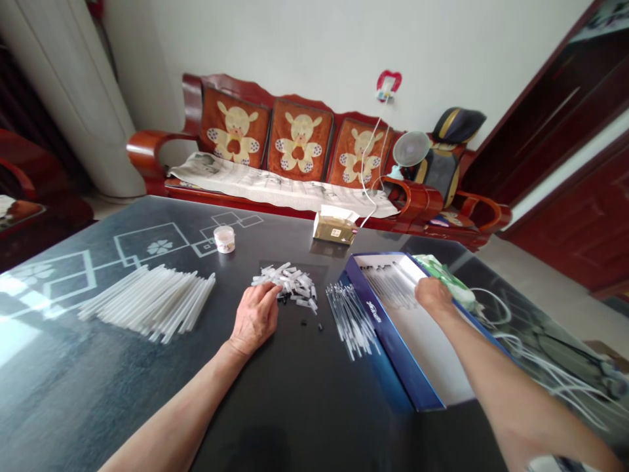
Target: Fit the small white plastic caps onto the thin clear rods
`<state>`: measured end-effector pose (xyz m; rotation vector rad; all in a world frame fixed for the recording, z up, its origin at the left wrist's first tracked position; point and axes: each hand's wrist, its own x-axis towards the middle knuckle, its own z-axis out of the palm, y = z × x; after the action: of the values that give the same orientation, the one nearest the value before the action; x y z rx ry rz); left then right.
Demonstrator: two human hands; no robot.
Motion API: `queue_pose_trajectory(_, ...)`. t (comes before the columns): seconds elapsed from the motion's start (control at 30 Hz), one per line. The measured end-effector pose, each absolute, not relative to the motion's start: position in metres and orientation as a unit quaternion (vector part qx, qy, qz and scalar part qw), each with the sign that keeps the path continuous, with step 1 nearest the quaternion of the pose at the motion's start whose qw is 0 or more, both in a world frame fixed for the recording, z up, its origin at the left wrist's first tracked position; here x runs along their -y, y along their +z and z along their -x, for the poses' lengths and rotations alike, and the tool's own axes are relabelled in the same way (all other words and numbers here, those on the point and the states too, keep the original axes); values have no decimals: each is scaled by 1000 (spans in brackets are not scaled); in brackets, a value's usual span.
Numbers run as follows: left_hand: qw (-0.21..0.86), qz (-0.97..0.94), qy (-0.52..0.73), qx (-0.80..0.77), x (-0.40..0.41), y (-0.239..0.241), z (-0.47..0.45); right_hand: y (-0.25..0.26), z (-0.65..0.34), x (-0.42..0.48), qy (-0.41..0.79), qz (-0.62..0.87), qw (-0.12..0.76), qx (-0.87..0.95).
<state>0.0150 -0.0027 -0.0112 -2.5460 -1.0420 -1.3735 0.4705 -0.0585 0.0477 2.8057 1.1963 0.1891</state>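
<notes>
The left hand [255,311] rests at the near edge of a pile of small white plastic caps [293,280] on the tabletop [295,400], fingers curled close together; whether they pinch a cap, I cannot tell. The right hand [433,294] is bent over the far right side of the open blue cardboard box [388,337], its fingertips hidden, so its grip cannot be told. Slim clear tubes [388,282] lie side by side near it inside. A careless sweep there could knock that row askew. Loose slim tubes [351,321] fan against the box's left wall; a nudge to the box could roll them. Stray black plugs [320,327] could easily be brushed away by the left wrist.
</notes>
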Motion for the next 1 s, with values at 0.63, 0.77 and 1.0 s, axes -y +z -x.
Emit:
queue_pose_trajectory(0.63, 50, 851, -282, 440, 9, 9, -5, 38, -188, 102, 95, -513, -348, -779)
queue_pose_trajectory(0.77, 100, 801, -229, 545, -9, 29, 46, -3, -143, 108, 28, -477, -346, -807)
queue_pose_trajectory(1.0, 104, 799, -121, 579, -47, 27, 95, -10, -145, 105, 0, -482, -352, -802)
